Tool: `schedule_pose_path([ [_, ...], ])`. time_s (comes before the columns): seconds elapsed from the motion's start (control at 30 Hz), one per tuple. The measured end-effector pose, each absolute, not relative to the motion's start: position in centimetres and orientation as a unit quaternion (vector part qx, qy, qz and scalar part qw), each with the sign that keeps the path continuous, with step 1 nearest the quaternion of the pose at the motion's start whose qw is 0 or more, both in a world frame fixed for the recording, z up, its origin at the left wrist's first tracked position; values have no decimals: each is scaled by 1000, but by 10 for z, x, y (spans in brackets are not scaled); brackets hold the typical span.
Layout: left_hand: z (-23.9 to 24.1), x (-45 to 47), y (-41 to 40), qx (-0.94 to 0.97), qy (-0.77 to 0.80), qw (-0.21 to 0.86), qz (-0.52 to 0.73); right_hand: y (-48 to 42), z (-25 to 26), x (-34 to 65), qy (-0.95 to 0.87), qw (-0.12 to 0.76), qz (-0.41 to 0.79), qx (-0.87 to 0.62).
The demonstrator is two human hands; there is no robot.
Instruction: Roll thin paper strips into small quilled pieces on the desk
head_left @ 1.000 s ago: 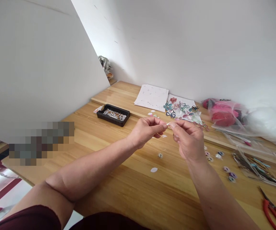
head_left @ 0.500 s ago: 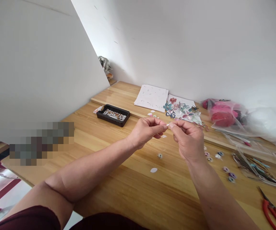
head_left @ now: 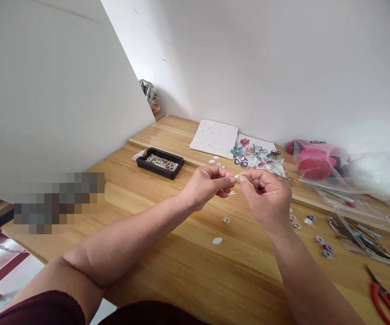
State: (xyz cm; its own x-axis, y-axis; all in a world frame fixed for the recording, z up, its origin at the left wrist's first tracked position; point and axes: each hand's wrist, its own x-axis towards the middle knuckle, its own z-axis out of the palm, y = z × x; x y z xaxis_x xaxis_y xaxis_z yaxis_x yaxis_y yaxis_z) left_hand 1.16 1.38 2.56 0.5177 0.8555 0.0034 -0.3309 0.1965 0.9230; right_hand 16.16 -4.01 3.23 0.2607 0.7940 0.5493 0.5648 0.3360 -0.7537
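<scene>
My left hand (head_left: 206,186) and my right hand (head_left: 268,198) meet above the wooden table (head_left: 167,262), fingertips touching. Both pinch a tiny pale piece (head_left: 237,177) between thumb and forefinger; it is too small to name with certainty. Below the hands lie a small round bead-like piece (head_left: 226,220) and a white oval sticker (head_left: 217,240). Several small coloured coils (head_left: 324,243) lie to the right of my right wrist.
A black tray of beads (head_left: 161,162) sits at the left. White paper sheets (head_left: 214,137) and a sheet with coloured flower shapes (head_left: 259,155) lie behind. Plastic bags with pink material (head_left: 317,162) and thin strips (head_left: 360,232) are at right; red-handled pliers (head_left: 387,298) near the corner.
My right hand has rolled slightly, its fingers curling over the pinched piece. My left hand stays almost still.
</scene>
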Motion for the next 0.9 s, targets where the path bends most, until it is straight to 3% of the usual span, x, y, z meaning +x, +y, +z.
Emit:
schedule_pose_path([
  [0.9,25,19,6,410,269,762,423,-37,22,161,-654,550,-100,-510],
])
